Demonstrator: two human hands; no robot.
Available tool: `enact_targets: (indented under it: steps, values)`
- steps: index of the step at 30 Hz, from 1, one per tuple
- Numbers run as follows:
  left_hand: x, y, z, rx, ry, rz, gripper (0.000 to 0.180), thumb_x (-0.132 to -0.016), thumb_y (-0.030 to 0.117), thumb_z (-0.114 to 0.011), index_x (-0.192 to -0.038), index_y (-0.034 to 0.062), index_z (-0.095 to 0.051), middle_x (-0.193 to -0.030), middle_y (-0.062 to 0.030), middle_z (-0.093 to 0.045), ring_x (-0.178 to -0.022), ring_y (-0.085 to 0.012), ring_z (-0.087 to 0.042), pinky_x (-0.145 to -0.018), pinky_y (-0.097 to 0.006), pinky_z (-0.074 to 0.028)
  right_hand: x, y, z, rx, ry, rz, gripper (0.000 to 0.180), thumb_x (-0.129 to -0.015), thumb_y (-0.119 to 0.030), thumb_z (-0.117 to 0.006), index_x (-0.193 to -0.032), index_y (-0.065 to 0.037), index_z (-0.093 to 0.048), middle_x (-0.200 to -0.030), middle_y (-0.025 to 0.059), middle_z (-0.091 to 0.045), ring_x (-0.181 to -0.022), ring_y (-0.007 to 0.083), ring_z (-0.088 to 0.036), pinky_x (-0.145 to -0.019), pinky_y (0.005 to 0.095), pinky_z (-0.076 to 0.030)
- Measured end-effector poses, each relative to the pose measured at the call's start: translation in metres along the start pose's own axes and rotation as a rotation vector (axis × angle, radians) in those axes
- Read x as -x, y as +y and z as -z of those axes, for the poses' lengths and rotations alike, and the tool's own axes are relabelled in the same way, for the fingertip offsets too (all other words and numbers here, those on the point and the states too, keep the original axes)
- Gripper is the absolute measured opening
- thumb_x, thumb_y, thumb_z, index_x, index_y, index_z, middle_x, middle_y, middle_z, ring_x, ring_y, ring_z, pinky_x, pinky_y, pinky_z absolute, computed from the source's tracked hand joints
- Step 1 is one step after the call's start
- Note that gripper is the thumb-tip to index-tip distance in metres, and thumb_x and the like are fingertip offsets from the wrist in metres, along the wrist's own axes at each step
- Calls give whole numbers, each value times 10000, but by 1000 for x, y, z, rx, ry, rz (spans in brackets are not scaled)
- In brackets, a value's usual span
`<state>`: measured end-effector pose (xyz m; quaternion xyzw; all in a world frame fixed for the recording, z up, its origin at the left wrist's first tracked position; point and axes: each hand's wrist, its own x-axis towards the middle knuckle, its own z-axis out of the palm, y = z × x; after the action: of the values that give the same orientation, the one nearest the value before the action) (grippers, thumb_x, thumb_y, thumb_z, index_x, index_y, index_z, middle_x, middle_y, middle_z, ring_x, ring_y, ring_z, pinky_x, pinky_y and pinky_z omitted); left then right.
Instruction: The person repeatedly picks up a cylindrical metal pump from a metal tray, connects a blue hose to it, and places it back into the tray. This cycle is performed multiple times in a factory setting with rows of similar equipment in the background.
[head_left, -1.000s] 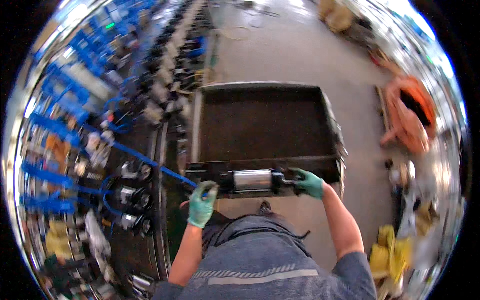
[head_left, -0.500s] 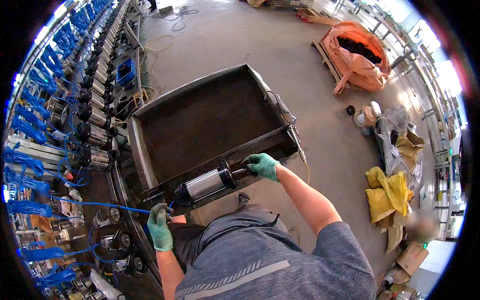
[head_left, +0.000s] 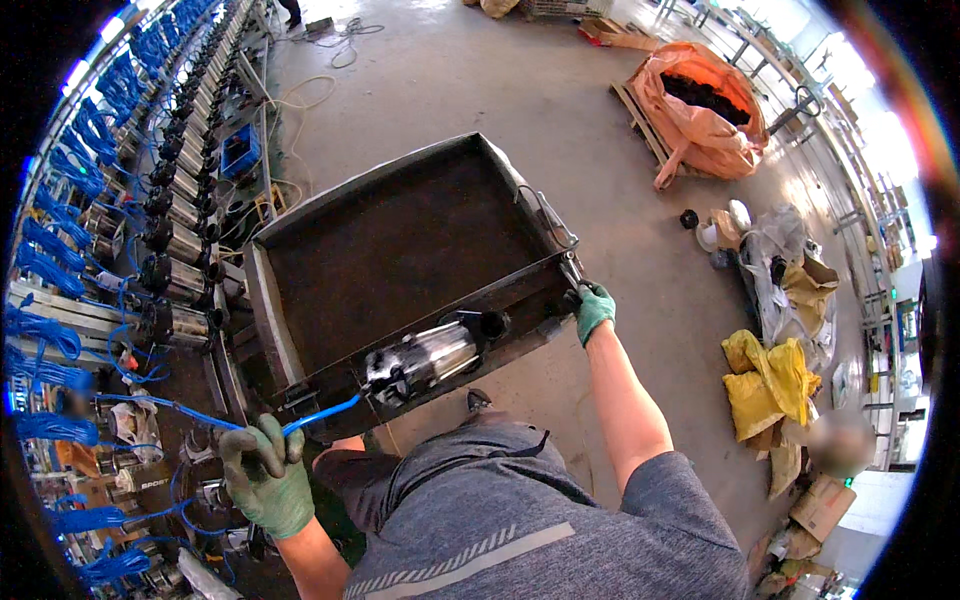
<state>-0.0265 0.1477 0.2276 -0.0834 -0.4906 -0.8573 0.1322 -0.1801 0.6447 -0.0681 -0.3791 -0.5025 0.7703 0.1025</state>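
A pump motor (head_left: 425,360) with a shiny silver body and black ends lies on the near ledge of a dark metal tank (head_left: 262,300). A blue cable (head_left: 335,410) runs from its left end through my left hand (head_left: 268,478), whose gloved fingers are curled round it. My right hand (head_left: 597,312), also in a green glove, is at the tank's right corner. Its fingers close on a slim metal air gun (head_left: 572,268), partly hidden by the glove. The motor's right end faces the right hand, with a gap between them.
Rows of similar motors (head_left: 180,270) and coiled blue cables (head_left: 50,345) line the left side. An orange sack (head_left: 700,140) of dark parts sits on a pallet at the far right. Yellow bags (head_left: 765,380) and cardboard boxes (head_left: 825,505) lie along the right.
My right hand has left the motor's shaft end and moved right to the air gun at the tank corner. The left hand has moved left and down, holding the cable; the motor has turned.
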Motion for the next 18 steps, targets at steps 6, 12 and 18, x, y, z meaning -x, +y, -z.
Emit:
enact_targets:
  steps: [6, 12, 18]
  values:
    - [-17, -27, -27, 151, -54, 63, 346, -1011, 434, -615, -1103, 106, -673, -744, -16, -469, -808, -164, -387, -713, -332, -364, -7, 16, 3, 269, -10, 235, 187, -1012, -11, -572, -1192, 7, -619, -1004, 125, -694, -776, 246, -730, -705, 347, -625]
    - [-17, -56, -32, 55, -120, 174, 372, -996, 416, -647, -1100, 59, -642, -846, -48, -567, -906, -200, -470, -800, -373, -425, 0, 8, 0, -227, 59, -33, 145, -1007, 1, -548, -1141, -11, -600, -980, 131, -673, -753, 282, -730, -651, 376, -641]
    - [-13, -54, -35, -1, -55, 201, 410, -984, 437, -667, -1106, 46, -633, -905, -67, -585, -949, -208, -501, -826, -381, -446, -30, 49, 38, 817, 162, 499, 209, -963, -58, -573, -1161, -55, -637, -956, 105, -668, -696, 216, -691, -565, 358, -603]
